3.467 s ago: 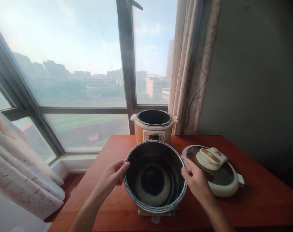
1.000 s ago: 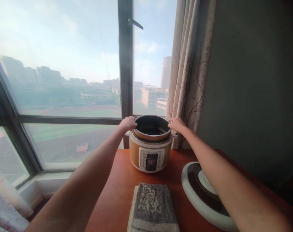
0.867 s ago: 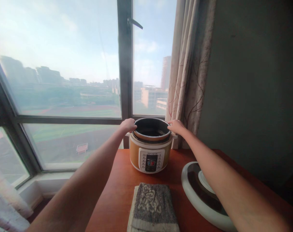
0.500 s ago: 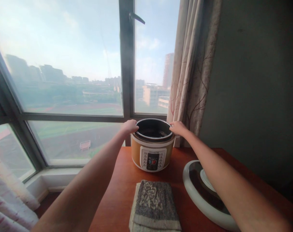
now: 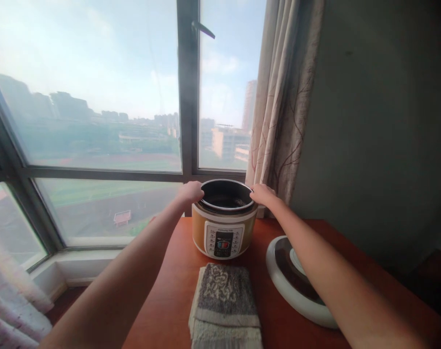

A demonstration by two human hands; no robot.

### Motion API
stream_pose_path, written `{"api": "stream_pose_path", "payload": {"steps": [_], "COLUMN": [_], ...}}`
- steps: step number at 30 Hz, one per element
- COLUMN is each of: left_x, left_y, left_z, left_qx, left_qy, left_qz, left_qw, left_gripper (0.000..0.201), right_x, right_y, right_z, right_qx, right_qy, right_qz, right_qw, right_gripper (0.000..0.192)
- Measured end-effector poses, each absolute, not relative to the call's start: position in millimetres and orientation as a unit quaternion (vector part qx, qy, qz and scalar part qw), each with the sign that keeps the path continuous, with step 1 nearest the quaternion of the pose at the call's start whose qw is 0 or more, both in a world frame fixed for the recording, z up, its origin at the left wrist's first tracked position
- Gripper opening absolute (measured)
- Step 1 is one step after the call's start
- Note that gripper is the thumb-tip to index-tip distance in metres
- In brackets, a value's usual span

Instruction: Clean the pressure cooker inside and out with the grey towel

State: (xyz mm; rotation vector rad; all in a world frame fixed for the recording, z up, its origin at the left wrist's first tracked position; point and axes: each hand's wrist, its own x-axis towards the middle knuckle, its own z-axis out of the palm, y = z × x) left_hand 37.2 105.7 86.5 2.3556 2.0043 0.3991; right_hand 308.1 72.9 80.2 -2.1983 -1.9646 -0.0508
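Observation:
My left hand and my right hand are closed on opposite sides of the inner pot's rim. The inner pot is dark inside with a thin silvery edge, and it sits at least partly inside the rice cooker. Whether its base rests on the cooker's bottom is hidden. The cooker is tan and white, with a control panel on the side towards me. A folded grey and cream towel lies in front of it. Under my right forearm is the round white and brown lid.
Everything stands on a reddish-brown wooden table. Behind it is a large window with a grey frame. A patterned curtain hangs just behind the cooker on the right, beside a dark wall.
The view has shifted slightly, so the scene sits a little further left. Both hands keep their hold on the pot's rim; the pot shows little or no movement relative to the cooker.

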Motion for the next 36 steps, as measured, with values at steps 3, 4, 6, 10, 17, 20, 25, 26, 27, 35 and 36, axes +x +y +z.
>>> {"api": "stream_pose_path", "payload": {"steps": [3,4,6,10,17,20,25,26,27,35,36], "left_x": [34,33,30,27,23,22,21,21,21,13,13], "left_y": [96,93,88,77,64,61,58,58,58,69,70], "left_z": [84,83,80,75,67,66,64,64,64,56,55], "left_qx": [0.756,0.754,0.751,0.745,0.743,0.741,0.739,0.738,0.737,0.724,0.719], "left_qy": [0.64,0.64,0.642,0.641,0.632,0.63,0.623,0.622,0.621,0.612,0.615], "left_qz": [0.14,0.145,0.157,0.185,0.219,0.23,0.254,0.259,0.264,0.309,0.315], "left_qw": [0.01,0.01,0.011,0.013,0.023,0.026,0.033,0.035,0.037,0.071,0.073], "left_gripper": [0.032,0.032,0.033,0.034,0.033,0.031,0.03,0.03,0.03,0.03,0.031], "right_x": [306,306,306,306,308,309,313,314,315,323,324], "right_y": [63,59,53,40,26,23,25,25,26,34,35], "right_z": [81,81,80,78,73,69,61,60,59,49,48], "right_qx": [-0.742,-0.742,-0.741,-0.738,-0.735,-0.735,-0.729,-0.727,-0.725,-0.709,-0.707], "right_qy": [-0.663,-0.664,-0.664,-0.667,-0.664,-0.661,-0.662,-0.662,-0.663,-0.658,-0.656], "right_qz": [-0.016,-0.016,-0.015,-0.013,-0.005,-0.004,-0.003,-0.003,-0.002,-0.002,-0.001], "right_qw": [0.092,0.092,0.093,0.107,0.136,0.148,0.175,0.18,0.186,0.253,0.264], "right_gripper": [0.039,0.039,0.039,0.039,0.041,0.041,0.042,0.041,0.041,0.04,0.04]}}
